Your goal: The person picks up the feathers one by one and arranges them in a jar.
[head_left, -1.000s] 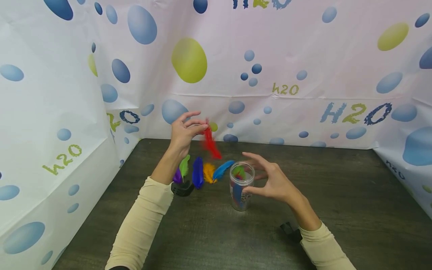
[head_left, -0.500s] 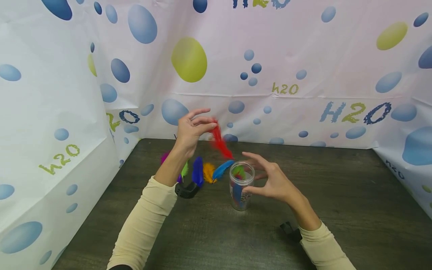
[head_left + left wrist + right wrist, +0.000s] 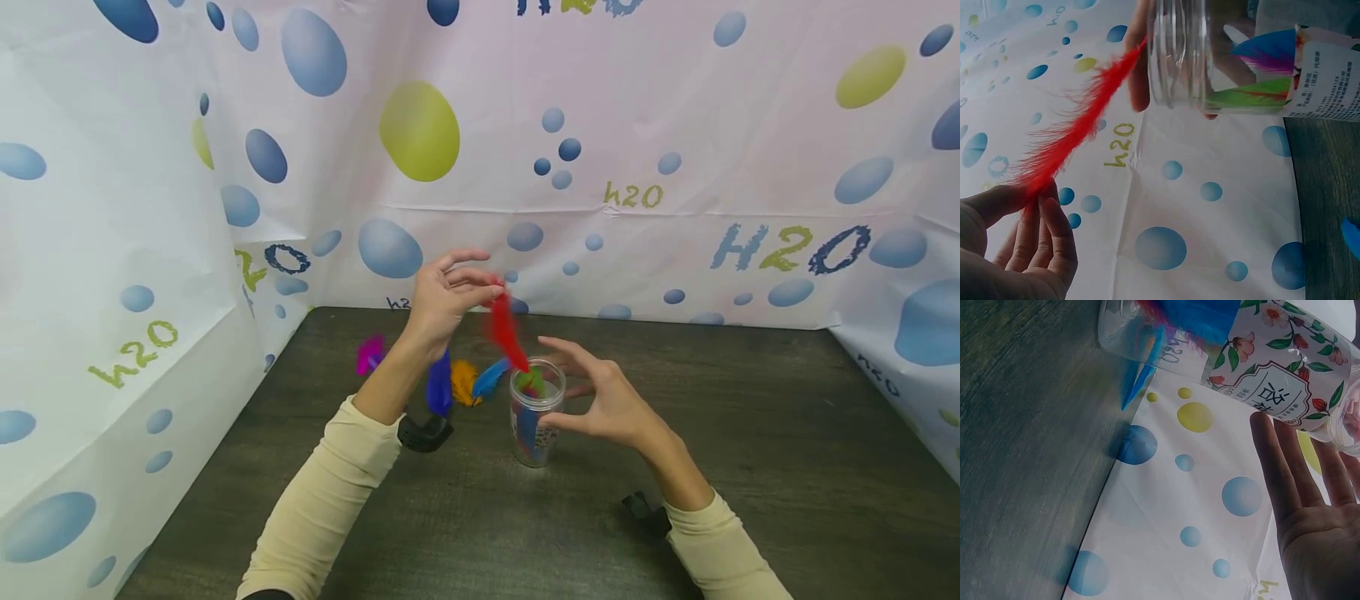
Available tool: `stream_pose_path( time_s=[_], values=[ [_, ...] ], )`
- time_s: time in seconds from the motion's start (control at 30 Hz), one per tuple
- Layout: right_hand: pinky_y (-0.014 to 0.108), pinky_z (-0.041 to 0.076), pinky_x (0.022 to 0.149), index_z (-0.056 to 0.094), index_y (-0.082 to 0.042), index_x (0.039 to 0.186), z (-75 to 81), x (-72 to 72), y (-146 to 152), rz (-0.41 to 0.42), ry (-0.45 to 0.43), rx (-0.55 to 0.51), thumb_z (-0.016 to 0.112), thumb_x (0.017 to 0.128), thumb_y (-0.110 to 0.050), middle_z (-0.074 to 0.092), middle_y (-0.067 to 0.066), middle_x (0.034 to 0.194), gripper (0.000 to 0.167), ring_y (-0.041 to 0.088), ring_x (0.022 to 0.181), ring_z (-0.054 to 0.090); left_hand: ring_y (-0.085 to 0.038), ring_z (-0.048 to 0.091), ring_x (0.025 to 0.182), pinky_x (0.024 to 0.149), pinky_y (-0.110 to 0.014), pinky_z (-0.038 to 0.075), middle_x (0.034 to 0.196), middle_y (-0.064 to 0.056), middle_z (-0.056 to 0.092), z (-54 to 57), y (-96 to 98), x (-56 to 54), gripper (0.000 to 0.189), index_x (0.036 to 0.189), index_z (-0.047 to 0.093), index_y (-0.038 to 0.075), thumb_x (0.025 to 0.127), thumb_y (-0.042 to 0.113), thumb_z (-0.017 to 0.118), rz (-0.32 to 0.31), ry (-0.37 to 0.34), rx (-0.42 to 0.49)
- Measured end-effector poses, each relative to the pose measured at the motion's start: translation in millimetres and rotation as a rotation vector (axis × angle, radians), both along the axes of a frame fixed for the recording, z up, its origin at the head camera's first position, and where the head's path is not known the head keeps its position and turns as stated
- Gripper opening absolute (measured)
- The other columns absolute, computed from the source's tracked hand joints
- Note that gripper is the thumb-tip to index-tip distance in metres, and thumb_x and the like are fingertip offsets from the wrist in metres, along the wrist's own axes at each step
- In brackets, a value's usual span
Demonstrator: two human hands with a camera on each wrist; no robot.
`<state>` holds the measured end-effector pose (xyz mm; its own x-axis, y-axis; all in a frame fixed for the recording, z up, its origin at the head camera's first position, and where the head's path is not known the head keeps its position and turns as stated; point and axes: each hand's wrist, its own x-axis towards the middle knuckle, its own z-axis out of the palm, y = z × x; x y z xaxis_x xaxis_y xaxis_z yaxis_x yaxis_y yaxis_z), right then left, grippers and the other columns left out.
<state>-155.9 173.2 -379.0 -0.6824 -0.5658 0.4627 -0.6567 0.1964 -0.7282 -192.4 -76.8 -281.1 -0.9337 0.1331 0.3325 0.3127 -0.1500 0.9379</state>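
My left hand pinches a fluffy red feather by one end between thumb and fingertips. The feather's free tip hangs at the mouth of a clear jar, overlapping its rim in the head view. In the left wrist view the red feather slants up to the jar's mouth. My right hand curves round the jar's right side, thumb at the near wall and fingers behind. The jar stands upright, with a floral label. Inside are several feathers, including a green feather and a blue feather.
On the dark wooden table left of the jar lie a dark blue feather, an orange feather, a light blue feather and a magenta feather. A patterned sheet rises behind and at the sides.
My left hand has moved right, bringing the red feather's tip down to the jar's rim. The magenta feather has come into sight behind the left arm. My right hand and the jar stay put.
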Motion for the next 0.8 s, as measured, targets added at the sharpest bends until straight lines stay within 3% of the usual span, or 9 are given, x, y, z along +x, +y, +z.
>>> stream_pose_path(
  time_s=[0.13, 0.27, 0.5, 0.8],
  values=[
    [0.044, 0.064, 0.078, 0.042, -0.006, 0.155, 0.5, -0.3, 0, -0.008, -0.002, 0.002, 0.092, 0.077, -0.004, 0.066, 0.019, 0.134, 0.092, 0.039, 0.114, 0.069, -0.013, 0.075, 0.081, 0.085, -0.031, 0.062, 0.084, 0.005, 0.075, -3.2, 4.2, 0.8, 0.037, 0.127, 0.06, -0.007, 0.092, -0.013, 0.07, -0.011, 0.004, -0.035],
    [0.039, 0.064, 0.078, 0.041, -0.005, 0.155, 1.7, -0.7, 0, -0.008, -0.003, 0.002, 0.092, 0.077, -0.004, 0.066, 0.019, 0.135, 0.093, 0.04, 0.115, 0.069, -0.013, 0.075, 0.082, 0.089, -0.033, 0.061, 0.085, 0.006, 0.075, -6.5, 7.9, 2.8, 0.037, 0.127, 0.061, -0.008, 0.091, -0.013, 0.07, -0.005, 0.009, -0.075],
    [0.038, 0.064, 0.078, 0.041, -0.003, 0.154, 3.0, -0.2, -1, -0.015, -0.006, 0.003, 0.092, 0.076, -0.004, 0.065, 0.02, 0.136, 0.093, 0.04, 0.115, 0.069, -0.013, 0.074, 0.081, 0.086, -0.033, 0.062, 0.086, 0.004, 0.075, -11.9, 11.7, 6.7, 0.037, 0.127, 0.06, -0.009, 0.091, -0.012, 0.071, -0.037, 0.039, -0.135],
    [0.041, 0.065, 0.076, 0.042, -0.001, 0.153, 2.7, -0.6, -1, -0.006, 0.008, -0.003, 0.091, 0.077, -0.003, 0.065, 0.022, 0.136, 0.091, 0.042, 0.114, 0.069, -0.014, 0.073, 0.082, 0.084, -0.031, 0.062, 0.084, 0.002, 0.074, -17.6, 14.8, 10.7, 0.041, 0.129, 0.059, -0.007, 0.09, -0.012, 0.072, -0.081, 0.017, -0.166]
  ],
)
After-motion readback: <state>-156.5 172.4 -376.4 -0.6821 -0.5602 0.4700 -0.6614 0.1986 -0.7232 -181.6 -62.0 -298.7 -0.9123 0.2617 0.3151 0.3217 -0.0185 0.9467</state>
